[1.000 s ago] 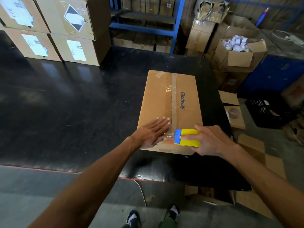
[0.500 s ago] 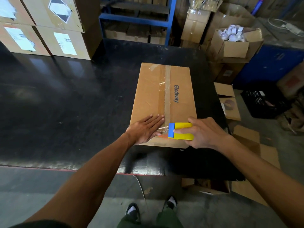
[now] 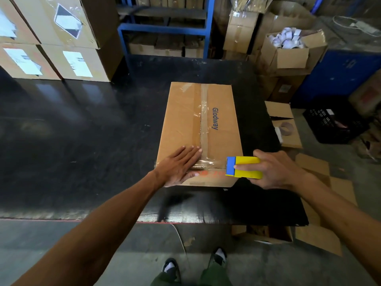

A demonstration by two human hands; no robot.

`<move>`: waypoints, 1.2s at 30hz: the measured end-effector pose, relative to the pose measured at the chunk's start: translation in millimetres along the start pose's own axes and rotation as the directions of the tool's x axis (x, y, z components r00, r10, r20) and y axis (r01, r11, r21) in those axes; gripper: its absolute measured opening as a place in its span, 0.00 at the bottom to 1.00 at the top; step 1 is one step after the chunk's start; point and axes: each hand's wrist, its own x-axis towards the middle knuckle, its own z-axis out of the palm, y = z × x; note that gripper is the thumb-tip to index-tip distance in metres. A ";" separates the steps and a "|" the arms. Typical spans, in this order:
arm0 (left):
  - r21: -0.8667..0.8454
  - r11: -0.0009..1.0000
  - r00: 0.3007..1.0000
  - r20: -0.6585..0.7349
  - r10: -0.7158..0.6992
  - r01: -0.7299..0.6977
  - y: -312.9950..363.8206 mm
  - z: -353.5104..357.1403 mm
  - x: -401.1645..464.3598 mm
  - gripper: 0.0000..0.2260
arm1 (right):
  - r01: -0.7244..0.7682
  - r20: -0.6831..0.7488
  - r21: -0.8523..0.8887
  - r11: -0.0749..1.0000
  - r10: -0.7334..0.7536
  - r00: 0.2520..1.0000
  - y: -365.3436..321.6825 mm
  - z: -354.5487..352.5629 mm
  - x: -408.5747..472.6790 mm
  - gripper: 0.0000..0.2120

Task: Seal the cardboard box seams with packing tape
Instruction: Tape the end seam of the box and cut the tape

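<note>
A flat brown cardboard box [image 3: 183, 120] printed "Glodway" lies on the black table [image 3: 72, 141]. Clear tape runs along its centre seam. My left hand [image 3: 179, 167] lies flat, fingers together, on the box's near left corner, pressing on a fresh strip of clear tape [image 3: 212, 163] that crosses the near end. My right hand [image 3: 274, 172] grips a yellow and blue tape dispenser [image 3: 244, 167] at the box's near right edge, its blue end touching the strip.
Stacked labelled cartons [image 3: 51, 38] stand at the table's far left. A blue rack [image 3: 165, 29] is behind. To the right are an open box of white rolls [image 3: 288, 46], a black crate [image 3: 334, 124], and loose cardboard on the floor [image 3: 317, 182].
My right hand has pulled the dispenser rightward from the centre seam to the box's right edge, drawing tape across the near end. The left hand stays pressed on the left part.
</note>
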 end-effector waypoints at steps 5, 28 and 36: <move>0.008 0.986 0.984 -0.067 0.166 -0.166 30.1 -3.7 46.1 0.30 | 0.024 -0.027 0.003 1.000 -0.024 0.999 3.0 -0.1 1.6 0.26; 0.005 0.991 0.991 0.021 0.131 -0.131 28.6 15.0 55.1 0.28 | 0.104 -0.207 0.048 0.993 -0.092 0.974 57.5 32.5 -50.4 0.31; 0.070 0.992 0.994 0.026 0.104 -0.106 41.1 8.1 61.2 0.29 | 0.075 -0.275 0.064 0.995 -0.054 0.960 51.0 69.8 -33.1 0.33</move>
